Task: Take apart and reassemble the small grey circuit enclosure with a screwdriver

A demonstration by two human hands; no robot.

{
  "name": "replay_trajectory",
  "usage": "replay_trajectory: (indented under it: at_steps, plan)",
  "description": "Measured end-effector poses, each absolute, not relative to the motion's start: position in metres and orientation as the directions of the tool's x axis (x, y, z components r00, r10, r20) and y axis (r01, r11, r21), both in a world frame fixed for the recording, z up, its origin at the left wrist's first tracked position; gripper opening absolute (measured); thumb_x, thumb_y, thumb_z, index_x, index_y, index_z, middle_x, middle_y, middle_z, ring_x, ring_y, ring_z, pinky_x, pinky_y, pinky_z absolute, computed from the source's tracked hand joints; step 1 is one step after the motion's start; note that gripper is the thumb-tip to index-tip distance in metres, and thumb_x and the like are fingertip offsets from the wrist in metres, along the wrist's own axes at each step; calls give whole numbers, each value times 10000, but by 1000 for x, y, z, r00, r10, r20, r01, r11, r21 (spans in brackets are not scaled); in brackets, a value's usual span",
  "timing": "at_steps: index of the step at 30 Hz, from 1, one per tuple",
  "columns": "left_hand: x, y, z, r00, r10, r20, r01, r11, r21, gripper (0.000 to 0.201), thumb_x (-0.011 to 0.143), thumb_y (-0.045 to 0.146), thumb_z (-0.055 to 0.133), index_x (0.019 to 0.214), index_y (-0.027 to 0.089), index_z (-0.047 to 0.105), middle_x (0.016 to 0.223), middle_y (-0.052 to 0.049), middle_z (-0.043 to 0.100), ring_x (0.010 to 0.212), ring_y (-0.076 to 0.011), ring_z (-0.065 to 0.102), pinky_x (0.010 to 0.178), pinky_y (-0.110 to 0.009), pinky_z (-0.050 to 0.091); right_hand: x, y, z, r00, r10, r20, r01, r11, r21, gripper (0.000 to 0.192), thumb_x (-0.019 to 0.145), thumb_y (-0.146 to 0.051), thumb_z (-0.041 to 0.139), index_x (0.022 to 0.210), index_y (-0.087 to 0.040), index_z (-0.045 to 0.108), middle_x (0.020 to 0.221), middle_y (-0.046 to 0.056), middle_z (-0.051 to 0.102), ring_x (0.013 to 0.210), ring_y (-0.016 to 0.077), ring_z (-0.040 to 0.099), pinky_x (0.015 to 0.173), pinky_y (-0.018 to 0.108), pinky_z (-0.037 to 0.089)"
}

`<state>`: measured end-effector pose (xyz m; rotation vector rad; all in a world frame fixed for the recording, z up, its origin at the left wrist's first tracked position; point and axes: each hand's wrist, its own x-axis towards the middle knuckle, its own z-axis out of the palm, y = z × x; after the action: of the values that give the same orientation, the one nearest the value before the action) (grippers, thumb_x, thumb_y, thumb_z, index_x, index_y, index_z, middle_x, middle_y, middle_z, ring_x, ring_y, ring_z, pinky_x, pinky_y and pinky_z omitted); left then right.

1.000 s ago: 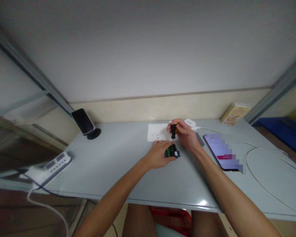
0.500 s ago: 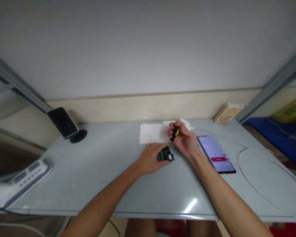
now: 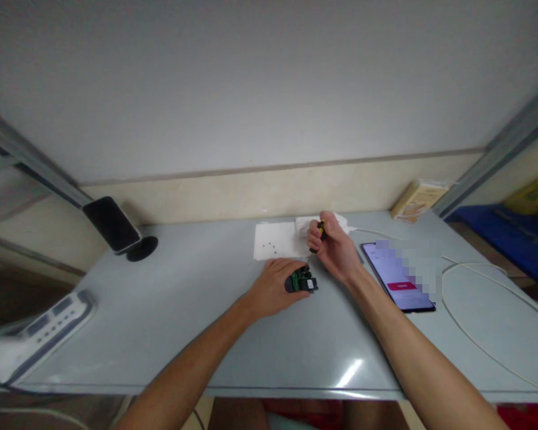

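My left hand (image 3: 275,286) is closed around the sides of a small opened black device with a green circuit board (image 3: 302,279), holding it on the table. In my right hand (image 3: 336,248) is a screwdriver (image 3: 321,232) with a black and yellow handle, its thin shaft slanting down to the board. The tip appears to meet the device near its far edge, though the exact contact is too small to tell. Just beyond the hands lies a white sheet of paper (image 3: 280,243) with several tiny dark screws (image 3: 269,244) on it.
A lit phone (image 3: 399,283) lies right of my right forearm, with a white cable (image 3: 448,322) beyond it. At the back right stands a yellowish box (image 3: 416,200). To the left are a dark-screened device on a stand (image 3: 112,224) and a white power strip (image 3: 54,325).
My right hand has turned on the screwdriver, its thumb now higher near the handle's end, and the shaft shows more clearly. The left hand keeps its hold; the view has shifted slightly.
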<state>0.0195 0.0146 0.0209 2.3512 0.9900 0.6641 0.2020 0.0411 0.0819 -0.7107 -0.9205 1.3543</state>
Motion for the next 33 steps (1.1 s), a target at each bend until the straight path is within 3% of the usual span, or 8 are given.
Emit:
replay_trajectory:
  at_steps: [5,12,15,18,22,26,30,33]
  plan:
    - [20,14,21,609,755,243,508,-607,612,543,823,421,819,1299,264,611,1308,-52,693,1247,-275,605,1111,-456,417,214,42,83,-88,980,180,-413,129,-902,365,771,-559,698,855,-263,502,821,39,542,746,220,530,648,375,471]
    - [20,14,22,612,751,246,508,-612,606,548,824,425,817,1302,256,610,1299,-51,699,1235,-273,612,1103,-438,421,206,43,82,-58,982,178,-451,133,-883,332,894,-624,556,920,-298,499,656,-35,371,567,180,386,548,328,390]
    - [20,14,22,614,750,244,514,-615,598,548,839,439,799,1320,265,603,1317,-49,691,1254,-273,603,1113,-444,413,204,39,84,-59,981,184,-509,129,-851,309,860,-560,651,910,-301,490,653,-48,336,557,166,364,526,296,352]
    - [19,14,22,620,745,245,510,-620,596,554,843,438,795,1333,270,596,1332,-46,683,1265,-273,596,1117,-447,410,209,38,85,-89,976,197,-520,123,-845,329,792,-454,747,834,-278,473,715,-28,448,623,166,451,586,309,411]
    - [19,15,22,632,738,237,514,-627,585,547,853,427,785,1337,263,590,1353,-54,669,1272,-277,588,1117,-444,409,218,40,84,-107,976,190,-478,117,-871,304,769,-458,758,813,-252,538,852,29,568,765,207,551,720,385,483]
    - [19,15,22,638,731,243,521,-642,562,562,846,410,790,1344,257,580,1374,-63,647,1289,-276,572,1132,-440,398,216,42,84,-127,977,174,-483,93,-871,322,779,-504,740,788,-254,538,735,17,499,688,203,492,658,374,462]
    - [19,14,22,632,739,232,547,-638,542,580,838,426,789,1350,256,578,1377,-79,620,1286,-279,567,1137,-449,397,207,39,85,-100,981,163,-575,77,-815,279,869,-531,655,892,-271,559,680,-23,388,603,169,395,575,319,404]
    - [19,13,23,636,737,228,553,-641,532,577,843,431,785,1350,249,577,1354,-81,618,1267,-274,569,1129,-443,402,206,37,85,-123,978,170,-627,56,-777,255,818,-411,766,884,-270,565,677,-38,403,604,144,411,588,286,398]
